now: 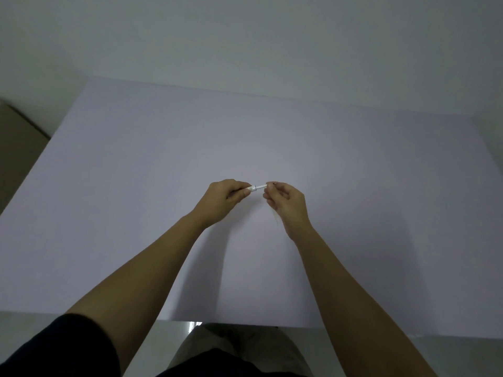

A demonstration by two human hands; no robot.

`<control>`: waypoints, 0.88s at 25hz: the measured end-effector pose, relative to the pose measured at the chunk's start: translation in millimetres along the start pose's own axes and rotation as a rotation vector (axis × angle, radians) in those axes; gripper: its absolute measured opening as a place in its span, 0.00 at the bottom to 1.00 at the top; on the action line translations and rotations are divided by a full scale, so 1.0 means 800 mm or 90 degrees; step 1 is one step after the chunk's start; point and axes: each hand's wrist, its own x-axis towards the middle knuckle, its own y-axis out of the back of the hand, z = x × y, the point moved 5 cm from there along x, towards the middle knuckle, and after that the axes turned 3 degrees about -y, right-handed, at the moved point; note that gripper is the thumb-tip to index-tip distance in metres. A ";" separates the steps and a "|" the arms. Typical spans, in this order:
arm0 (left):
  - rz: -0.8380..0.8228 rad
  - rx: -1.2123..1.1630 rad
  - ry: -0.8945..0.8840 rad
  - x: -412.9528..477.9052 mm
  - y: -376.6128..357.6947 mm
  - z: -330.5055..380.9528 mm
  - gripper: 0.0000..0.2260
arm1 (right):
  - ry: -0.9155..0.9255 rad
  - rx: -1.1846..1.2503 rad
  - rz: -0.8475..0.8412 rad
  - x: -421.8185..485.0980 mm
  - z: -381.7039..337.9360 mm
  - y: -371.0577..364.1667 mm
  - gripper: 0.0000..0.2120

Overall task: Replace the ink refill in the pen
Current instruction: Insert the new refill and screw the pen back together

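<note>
Presently, item one: pen, white, short visible section, held level in the air above the tabletop, between the two hands. A darker ring or joint shows near its left end; whether that is a seam between barrel halves cannot be told at this size.

Item two: left hand, closed around the pen's left end, thumb and forefinger pressed on the barrel.

Item three: right hand, fingertips pinching the pen's right end; remaining fingers curled loosely. A thin pale strip hangs below this hand near the wrist; it may be a refill, but it is too faint to say.

Item four: tabletop, pale, matte, bare of other parts in view. No loose refill, cap or spring lies on it.

Item five: surroundings. Plain wall behind; dark short sleeve at the left arm; floor and lap at the bottom edge.

Progress, as judged: early or middle. The grip at both ends suits twisting or pulling the pen apart, or closing it; which one cannot be told. No removed refill is plainly visible, so the swap itself appears outstanding, with reassembly after.

Markings: no brand, label or writing legible on any item.
</note>
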 end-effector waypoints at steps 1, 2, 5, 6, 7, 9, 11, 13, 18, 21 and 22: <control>-0.001 -0.001 0.000 0.000 0.000 0.000 0.08 | 0.004 -0.008 -0.004 0.000 0.000 0.000 0.04; -0.003 -0.003 0.001 -0.001 -0.001 -0.001 0.08 | 0.001 -0.013 -0.013 0.001 0.001 -0.001 0.04; -0.001 -0.021 0.016 -0.004 -0.001 -0.004 0.09 | -0.024 -0.038 0.008 0.010 0.008 0.008 0.10; 0.004 -0.031 0.024 -0.005 0.001 -0.005 0.09 | -0.029 -0.068 0.061 0.015 0.010 0.019 0.13; 0.011 -0.041 0.031 -0.006 0.003 -0.005 0.09 | -0.025 -0.126 0.129 0.021 0.012 0.033 0.13; 0.026 -0.058 0.039 -0.007 0.009 -0.006 0.08 | -0.003 -0.309 0.227 0.031 0.013 0.064 0.12; 0.046 -0.077 0.044 -0.007 0.015 -0.005 0.08 | 0.009 -0.468 0.223 0.043 0.017 0.084 0.11; 0.065 -0.093 0.047 -0.008 0.022 -0.006 0.07 | 0.002 -0.552 0.171 0.054 0.025 0.094 0.10; 0.077 -0.093 0.060 -0.012 0.029 -0.015 0.07 | -0.039 -0.609 0.100 0.071 0.046 0.093 0.12; 0.070 -0.085 0.070 -0.013 0.026 -0.021 0.07 | -0.028 -0.637 0.103 0.074 0.046 0.090 0.11; 0.066 -0.084 0.074 -0.012 0.024 -0.022 0.07 | -0.027 -0.649 0.109 0.076 0.046 0.091 0.10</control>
